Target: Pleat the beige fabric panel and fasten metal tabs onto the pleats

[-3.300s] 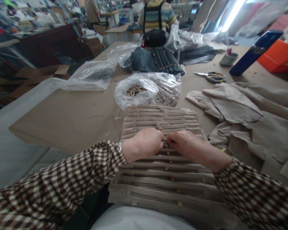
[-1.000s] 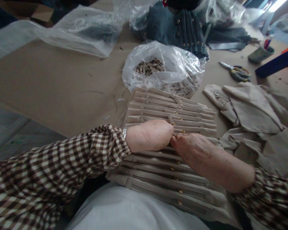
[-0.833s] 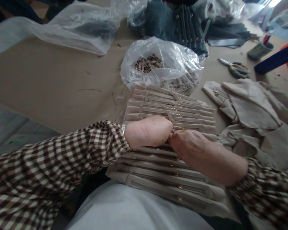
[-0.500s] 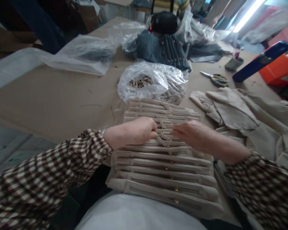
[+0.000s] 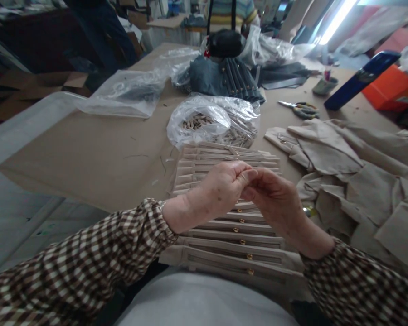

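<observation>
A row of beige fabric pieces with zippers (image 5: pixel 221 233) lies overlapped in front of me, each with a small gold-coloured zipper pull. Above the middle of the row, my left hand (image 5: pixel 221 192) and my right hand (image 5: pixel 275 199) meet with fingertips pinched together. Whatever is between the fingers is hidden by them. Just beyond the row sits a clear plastic bag (image 5: pixel 180 122) holding many small beige fabric tabs (image 5: pixel 197 121).
Loose beige fabric (image 5: pixel 370 181) is heaped at the right. Behind it are yellow-and-black-handled snips (image 5: pixel 306 110), a small cup (image 5: pixel 324 86), a blue bar-shaped object (image 5: pixel 362 80) and an orange box (image 5: pixel 387 93). Dark blue zippered fabric (image 5: pixel 211 77) lies farther back; a person (image 5: pixel 221 13) stands beyond.
My hands were apart over the row, the left pinching a small tab end. They have come together, fingertips touching. The camera view has shifted slightly.
</observation>
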The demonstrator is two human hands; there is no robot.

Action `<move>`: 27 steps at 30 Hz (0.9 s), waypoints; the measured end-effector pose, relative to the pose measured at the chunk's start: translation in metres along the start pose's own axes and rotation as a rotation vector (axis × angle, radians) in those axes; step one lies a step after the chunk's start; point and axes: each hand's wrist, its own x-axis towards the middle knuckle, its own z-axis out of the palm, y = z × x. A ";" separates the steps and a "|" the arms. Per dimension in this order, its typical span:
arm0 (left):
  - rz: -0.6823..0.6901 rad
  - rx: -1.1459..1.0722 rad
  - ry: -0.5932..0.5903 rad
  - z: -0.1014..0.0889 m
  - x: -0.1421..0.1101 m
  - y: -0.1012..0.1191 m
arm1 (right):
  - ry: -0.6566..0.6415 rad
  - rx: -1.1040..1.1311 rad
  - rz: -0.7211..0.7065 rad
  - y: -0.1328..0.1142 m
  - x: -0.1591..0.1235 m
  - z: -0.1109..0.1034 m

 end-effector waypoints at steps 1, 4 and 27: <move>0.005 0.015 -0.026 0.001 -0.001 0.000 | 0.016 0.032 0.009 0.000 -0.003 -0.003; -0.021 -0.012 -0.092 0.004 -0.006 -0.001 | 0.008 0.080 0.065 0.001 -0.014 -0.013; -0.215 0.572 -0.372 0.021 -0.007 -0.031 | -0.343 -0.782 0.029 0.036 -0.029 -0.024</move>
